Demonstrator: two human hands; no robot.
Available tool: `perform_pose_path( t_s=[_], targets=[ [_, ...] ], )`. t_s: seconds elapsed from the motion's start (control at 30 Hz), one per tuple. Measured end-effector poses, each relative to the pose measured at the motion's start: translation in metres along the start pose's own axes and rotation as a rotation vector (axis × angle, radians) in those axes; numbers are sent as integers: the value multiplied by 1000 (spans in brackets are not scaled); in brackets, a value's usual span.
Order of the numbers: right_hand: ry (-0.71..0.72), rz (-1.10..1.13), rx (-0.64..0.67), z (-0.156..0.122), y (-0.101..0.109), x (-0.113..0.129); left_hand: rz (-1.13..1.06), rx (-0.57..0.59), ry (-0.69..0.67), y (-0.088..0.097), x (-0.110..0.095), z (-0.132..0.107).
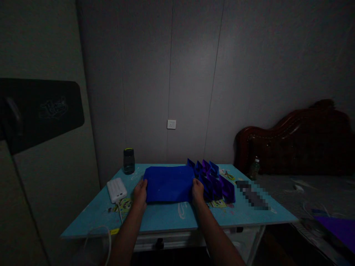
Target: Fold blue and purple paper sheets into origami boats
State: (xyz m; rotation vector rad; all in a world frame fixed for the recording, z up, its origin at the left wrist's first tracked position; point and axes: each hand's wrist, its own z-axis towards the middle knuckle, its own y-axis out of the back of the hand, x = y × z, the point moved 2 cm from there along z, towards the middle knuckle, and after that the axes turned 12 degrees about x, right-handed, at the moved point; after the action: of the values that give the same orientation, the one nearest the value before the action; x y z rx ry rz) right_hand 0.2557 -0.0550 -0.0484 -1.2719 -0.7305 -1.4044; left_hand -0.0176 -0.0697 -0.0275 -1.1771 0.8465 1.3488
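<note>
A sheet of blue paper (169,184) is held up above the light-blue table (163,218), its broad face toward me. Its upper corners look cut or folded at a slant. My left hand (140,192) grips the left edge, thumb on the near face. On the right edge, my right hand (197,190) holds it the same way. The fingers behind the sheet are hidden. Just right of the sheet stand several folded blue and purple paper boats (215,184), set close together in rows and partly covered by the sheet and my right hand.
A white power bank (117,190) with a cable lies at the left, before a dark water bottle (129,161). A pixelated object (253,195) lies at the table's right. Beyond are a bed with a dark headboard (296,144), a plastic bottle (254,170) and purple paper (337,229).
</note>
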Motion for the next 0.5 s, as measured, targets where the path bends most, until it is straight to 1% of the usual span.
perform_pose_path(
  t_s=[0.1, 0.2, 0.33, 0.5],
  targets=[
    [19, -31, -68, 2, 5, 1, 84, -112, -20, 9, 2, 3],
    [24, -35, -96, 2, 7, 3, 152, -162, -47, 10, 3, 5],
    [16, -10, -35, -1, 2, 7, 181, -205, -63, 12, 2, 12],
    [-8, 29, 61, -9, -10, 8, 150, -213, -73, 16, -5, 18]
  ],
)
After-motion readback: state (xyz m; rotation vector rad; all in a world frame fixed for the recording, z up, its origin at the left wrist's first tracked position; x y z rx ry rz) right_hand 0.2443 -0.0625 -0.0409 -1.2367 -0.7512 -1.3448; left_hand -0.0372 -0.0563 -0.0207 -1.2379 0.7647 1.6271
